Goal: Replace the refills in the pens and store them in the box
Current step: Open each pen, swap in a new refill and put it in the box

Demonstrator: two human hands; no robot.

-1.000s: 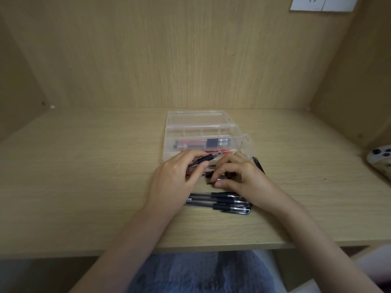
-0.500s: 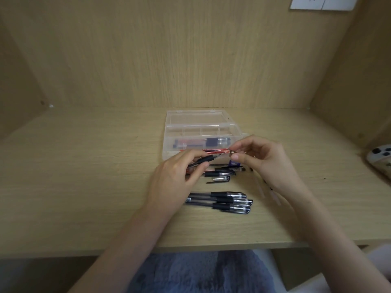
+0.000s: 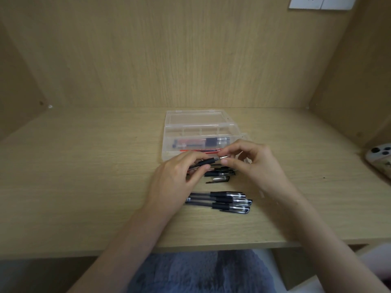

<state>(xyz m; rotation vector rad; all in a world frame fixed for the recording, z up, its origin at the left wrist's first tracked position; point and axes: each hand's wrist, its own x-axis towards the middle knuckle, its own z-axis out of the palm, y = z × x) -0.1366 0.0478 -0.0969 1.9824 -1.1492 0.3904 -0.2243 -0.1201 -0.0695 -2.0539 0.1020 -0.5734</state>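
My left hand [image 3: 176,178] grips a black pen barrel [image 3: 206,162] that points right, just in front of the box. The thumb and forefinger of my right hand [image 3: 251,163] pinch a small metal pen tip [image 3: 224,158] at the barrel's open end. The clear plastic box [image 3: 169,132] lies open behind the hands, with a capped pen [image 3: 203,142] and red refills [image 3: 201,150] inside. Loose pen parts and a cap [image 3: 219,179] lie on the desk under the hands. Three capped black pens [image 3: 222,202] lie side by side nearer to me.
The wooden desk [image 3: 84,176] sits in a wooden alcove with side walls. A phone [image 3: 379,160] lies at the right edge. A white wall socket [image 3: 317,2] is at the top right. The desk's front edge runs just below my forearms.
My right hand lifted from the loose parts on the desk, carrying a small tip, and brought it left to the end of the barrel. My left hand stayed put holding the barrel.
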